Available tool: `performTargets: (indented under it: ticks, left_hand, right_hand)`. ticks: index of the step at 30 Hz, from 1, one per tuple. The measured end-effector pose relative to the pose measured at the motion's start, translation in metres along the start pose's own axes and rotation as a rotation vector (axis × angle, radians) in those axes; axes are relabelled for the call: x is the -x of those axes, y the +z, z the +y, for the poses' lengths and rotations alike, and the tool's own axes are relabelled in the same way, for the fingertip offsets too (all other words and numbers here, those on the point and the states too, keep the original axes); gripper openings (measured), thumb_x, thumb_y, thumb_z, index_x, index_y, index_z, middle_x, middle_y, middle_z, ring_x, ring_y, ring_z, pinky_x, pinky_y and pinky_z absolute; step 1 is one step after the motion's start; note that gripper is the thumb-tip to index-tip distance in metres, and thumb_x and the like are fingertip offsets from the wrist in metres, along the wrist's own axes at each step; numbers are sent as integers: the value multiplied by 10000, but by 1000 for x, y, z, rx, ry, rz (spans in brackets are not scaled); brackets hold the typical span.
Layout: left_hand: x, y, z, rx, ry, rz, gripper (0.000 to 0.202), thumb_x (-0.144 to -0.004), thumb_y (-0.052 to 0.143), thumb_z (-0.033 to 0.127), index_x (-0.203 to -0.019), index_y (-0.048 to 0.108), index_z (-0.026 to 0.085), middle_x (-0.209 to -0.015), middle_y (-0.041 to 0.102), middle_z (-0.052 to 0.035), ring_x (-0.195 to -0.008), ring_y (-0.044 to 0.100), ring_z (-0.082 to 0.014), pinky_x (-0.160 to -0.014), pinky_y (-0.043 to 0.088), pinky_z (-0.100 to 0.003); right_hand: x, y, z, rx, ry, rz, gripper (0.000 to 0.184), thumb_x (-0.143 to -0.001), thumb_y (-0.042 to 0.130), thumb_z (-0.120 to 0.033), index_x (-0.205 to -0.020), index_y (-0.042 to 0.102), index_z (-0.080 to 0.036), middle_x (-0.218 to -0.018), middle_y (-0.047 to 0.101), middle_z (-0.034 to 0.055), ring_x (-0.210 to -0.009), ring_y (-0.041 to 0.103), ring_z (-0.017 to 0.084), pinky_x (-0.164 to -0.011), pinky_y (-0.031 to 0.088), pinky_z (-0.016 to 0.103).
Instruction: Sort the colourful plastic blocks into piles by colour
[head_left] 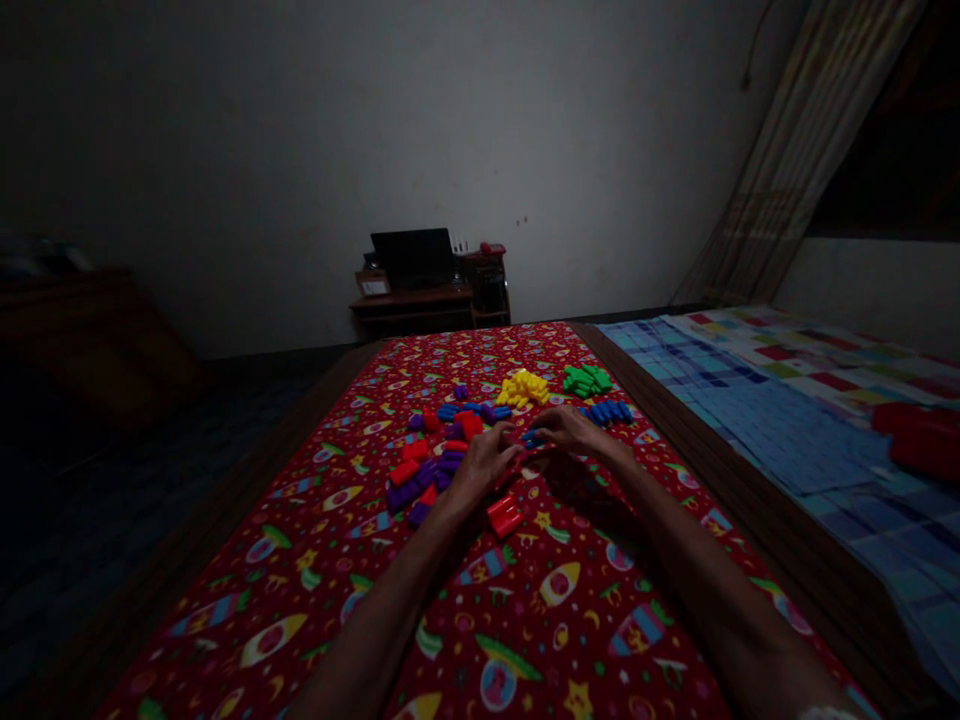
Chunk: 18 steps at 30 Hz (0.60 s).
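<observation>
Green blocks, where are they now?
In the head view, the green plastic blocks sit at the far end of the red cloth, right of the yellow blocks and just behind the blue blocks.

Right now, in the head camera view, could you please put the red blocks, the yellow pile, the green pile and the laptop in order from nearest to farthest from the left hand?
From the left hand:
1. Red plastic blocks, just to its right, toward the person.
2. Yellow block pile, ahead on the red printed cloth.
3. Green block pile, farther ahead, to the right.
4. Black laptop, on the desk beyond the cloth.
</observation>
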<state>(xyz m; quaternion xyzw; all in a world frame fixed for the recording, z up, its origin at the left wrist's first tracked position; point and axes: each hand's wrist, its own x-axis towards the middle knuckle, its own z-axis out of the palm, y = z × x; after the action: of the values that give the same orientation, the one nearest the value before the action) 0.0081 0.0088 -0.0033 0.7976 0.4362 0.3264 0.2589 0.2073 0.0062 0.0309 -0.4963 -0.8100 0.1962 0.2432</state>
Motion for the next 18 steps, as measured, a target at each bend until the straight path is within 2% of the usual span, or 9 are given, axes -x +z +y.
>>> performTargets:
  ticks: [2, 4, 6, 8, 12, 15, 18]
  left_hand:
    - [0, -7, -3, -81, 72, 23, 220, -861, 551, 242, -1057, 635, 189, -895, 719, -58, -837, 680, -215, -789, 524, -336]
    - [-5, -22, -10, -185, 100, 103, 209, -875, 510, 228, -1017, 660, 196, -1002, 715, -77, -956, 662, -226, -884, 499, -355]
    - [-16, -42, -20, -292, 65, 199, 245, -881, 472, 209, -1020, 673, 188, -1063, 704, -95, -1033, 636, -233, -955, 466, -367]
    - [-28, -63, -33, -384, -5, 233, 303, -882, 426, 181, -1056, 674, 175, -1108, 692, -110, -1075, 616, -234, -989, 445, -371]
    - [-50, -93, -57, -459, -85, 125, 367, -777, 474, 109, -1065, 687, 188, -1131, 691, -92, -1117, 593, -242, -973, 455, -356]
    - [-59, -96, -68, -464, -106, 22, 393, -647, 563, 64, -979, 717, 208, -1058, 718, -68, -1047, 624, -246, -890, 486, -308]
    - [-61, -93, -74, -459, -121, -35, 363, -611, 607, 66, -919, 721, 221, -999, 731, -50, -972, 645, -230, -833, 486, -271]
  right_hand:
    - [7, -21, 15, 80, 86, 48, 197, -799, 579, -139, -855, 768, -143, -750, 733, 49, -664, 625, 142, -578, 398, 203]
    - [17, -44, 31, 165, 188, 79, 178, -786, 599, -152, -833, 771, -145, -712, 723, 47, -642, 616, 142, -554, 382, 205]
    - [27, -62, 45, 226, 301, 82, 159, -754, 627, -152, -813, 775, -154, -666, 707, 35, -616, 609, 140, -538, 379, 206]
    - [34, -74, 57, 243, 392, 70, 143, -709, 661, -140, -783, 779, -170, -627, 690, 18, -592, 603, 135, -533, 389, 201]
    - [40, -74, 72, 240, 501, 62, 142, -656, 706, -137, -763, 787, -185, -620, 688, 19, -580, 613, 140, -549, 425, 205]
    - [41, -66, 78, 272, 557, 105, 200, -671, 686, -123, -832, 787, -183, -741, 722, 42, -651, 647, 154, -579, 441, 210]
    - [42, -62, 81, 327, 543, 195, 264, -698, 645, -115, -923, 773, -162, -869, 736, 76, -752, 667, 173, -626, 448, 215]
